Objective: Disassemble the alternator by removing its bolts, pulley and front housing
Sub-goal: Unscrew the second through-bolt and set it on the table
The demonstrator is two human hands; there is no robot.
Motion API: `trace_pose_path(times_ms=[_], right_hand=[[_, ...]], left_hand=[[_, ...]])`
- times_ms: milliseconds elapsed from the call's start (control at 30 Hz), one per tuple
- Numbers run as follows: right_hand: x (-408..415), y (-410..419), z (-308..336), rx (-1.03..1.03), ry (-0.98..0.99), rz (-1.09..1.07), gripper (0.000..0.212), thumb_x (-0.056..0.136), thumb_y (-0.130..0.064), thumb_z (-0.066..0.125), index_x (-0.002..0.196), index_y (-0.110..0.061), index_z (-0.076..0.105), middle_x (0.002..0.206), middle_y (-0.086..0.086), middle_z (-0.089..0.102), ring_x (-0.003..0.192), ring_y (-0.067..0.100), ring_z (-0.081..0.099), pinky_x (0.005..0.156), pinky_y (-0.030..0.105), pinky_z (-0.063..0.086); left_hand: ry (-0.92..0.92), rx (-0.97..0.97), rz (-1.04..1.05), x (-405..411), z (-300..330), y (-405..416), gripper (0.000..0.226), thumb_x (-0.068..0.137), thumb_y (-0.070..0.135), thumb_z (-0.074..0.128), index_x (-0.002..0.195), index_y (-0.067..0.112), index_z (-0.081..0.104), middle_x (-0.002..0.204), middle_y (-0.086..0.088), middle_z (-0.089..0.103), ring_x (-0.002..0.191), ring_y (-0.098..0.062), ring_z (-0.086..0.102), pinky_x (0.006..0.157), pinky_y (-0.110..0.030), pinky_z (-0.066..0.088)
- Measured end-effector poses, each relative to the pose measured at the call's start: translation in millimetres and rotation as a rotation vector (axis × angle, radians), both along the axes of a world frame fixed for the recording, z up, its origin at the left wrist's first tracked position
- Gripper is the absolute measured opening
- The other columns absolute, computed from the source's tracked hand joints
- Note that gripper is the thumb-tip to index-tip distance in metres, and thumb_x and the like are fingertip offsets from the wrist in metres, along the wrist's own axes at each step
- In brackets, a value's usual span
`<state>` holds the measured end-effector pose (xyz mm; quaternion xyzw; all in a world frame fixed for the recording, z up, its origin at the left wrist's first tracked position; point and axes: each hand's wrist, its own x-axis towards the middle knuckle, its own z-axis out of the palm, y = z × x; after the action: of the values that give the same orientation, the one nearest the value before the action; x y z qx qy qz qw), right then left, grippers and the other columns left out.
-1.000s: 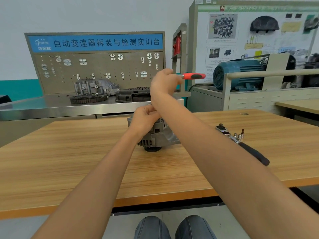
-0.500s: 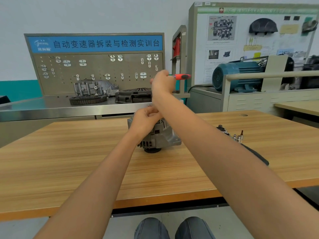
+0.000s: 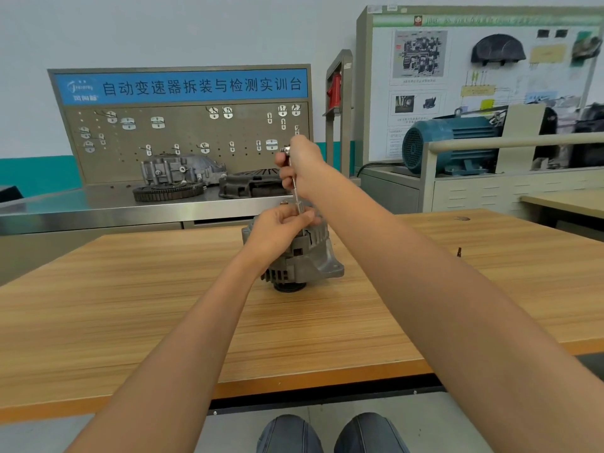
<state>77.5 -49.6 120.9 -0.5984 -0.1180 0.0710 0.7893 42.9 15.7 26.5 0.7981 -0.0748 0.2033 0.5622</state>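
Observation:
A grey alternator stands pulley-down in the middle of the wooden table. My left hand rests on its top, fingers pinching the lower end of a thin metal extension bar that stands upright on the housing. My right hand grips the ratchet at the bar's top, where its silver head shows. The ratchet's handle is hidden behind my hand and forearm. The bolt under the bar is hidden by my left fingers.
A small bit stands on the table to the right, beside my right forearm. Behind the table a steel bench carries a gear ring and gearbox castings below a pegboard. A blue motor sits at the right.
My right hand swung the ratchet round to the left: the red handle that pointed right is now hidden behind my hand. My left hand kept its place on the alternator.

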Motion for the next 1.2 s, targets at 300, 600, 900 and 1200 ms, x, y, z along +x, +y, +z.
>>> trace_pose_path(times_ms=[300,600,900,1200], right_hand=[[-7.5,12.3,-9.0,0.250,-0.076,-0.426,0.015,0.102,-0.021,0.026,0.100,-0.007,0.030,0.067,0.002,0.048,0.051,0.009,0.041,0.044,0.017,0.036],[-1.8,-2.1,-5.1,0.173,-0.034,-0.159,0.026,0.100,-0.015,0.026,0.082,-0.008,0.044,0.061,0.000,0.041,0.046,0.007,0.026,0.047,0.020,0.024],[-3.7,-4.6,1.2,0.052,-0.010,-0.053,0.024,0.097,-0.014,0.028,0.102,-0.008,0.050,0.062,-0.001,0.042,0.044,0.009,0.026,0.041,0.019,0.024],[-5.3,5.2,-6.1,0.326,-0.053,-0.348,0.017,0.102,-0.016,0.028,0.101,-0.003,0.040,0.065,0.002,0.052,0.048,0.005,0.043,0.037,0.013,0.033]], left_hand=[[-0.018,0.075,0.126,2.5,-2.5,-2.1,0.008,0.090,0.017,0.058,0.087,0.016,0.064,0.052,0.015,0.064,0.059,-0.014,0.057,0.058,-0.034,0.046],[-0.013,0.083,0.078,1.5,-2.1,-3.0,0.024,0.093,0.029,0.055,0.073,0.033,0.068,0.068,0.019,0.070,0.066,0.006,0.054,0.100,-0.045,0.040],[-0.019,0.040,0.056,1.1,-2.3,-4.2,0.013,0.092,0.035,0.058,0.090,0.028,0.069,0.080,0.018,0.072,0.090,-0.001,0.063,0.105,-0.044,0.039],[-0.064,0.017,0.136,3.6,-4.2,-7.1,0.022,0.089,0.018,0.060,0.071,0.029,0.063,0.070,0.014,0.069,0.060,0.008,0.061,0.075,-0.023,0.044]])
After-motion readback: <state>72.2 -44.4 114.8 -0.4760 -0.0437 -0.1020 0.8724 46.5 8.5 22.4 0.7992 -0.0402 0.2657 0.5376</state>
